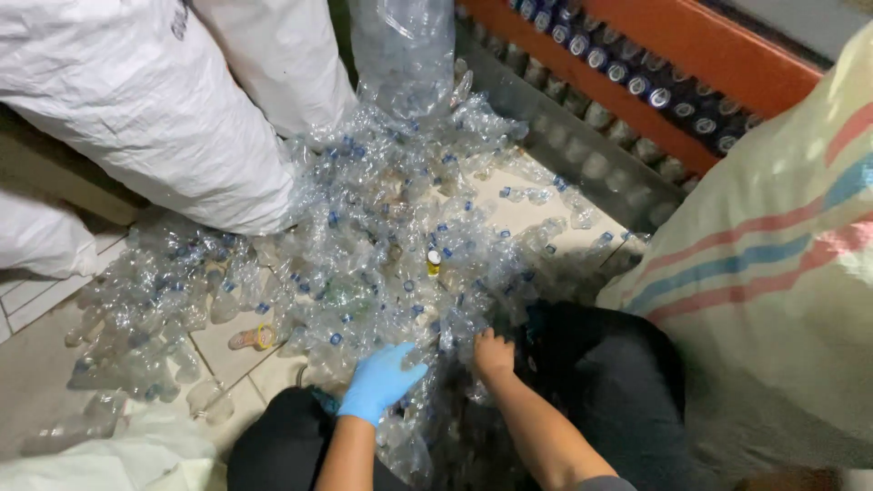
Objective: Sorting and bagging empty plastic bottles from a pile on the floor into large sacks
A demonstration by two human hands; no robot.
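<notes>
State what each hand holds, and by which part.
Cannot be told: left hand, in a blue glove, and bare right hand both press into the bottles; any grip is hidden.

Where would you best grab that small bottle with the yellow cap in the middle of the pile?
Probably by its capped top, coming straight down from above. The small yellow-capped bottle seems to stand nearly upright, cap up, wedged among the crushed clear bottles, so its sides are hemmed in and only the top is free. It lies beyond both the gloved left hand and the bare right hand.
</notes>
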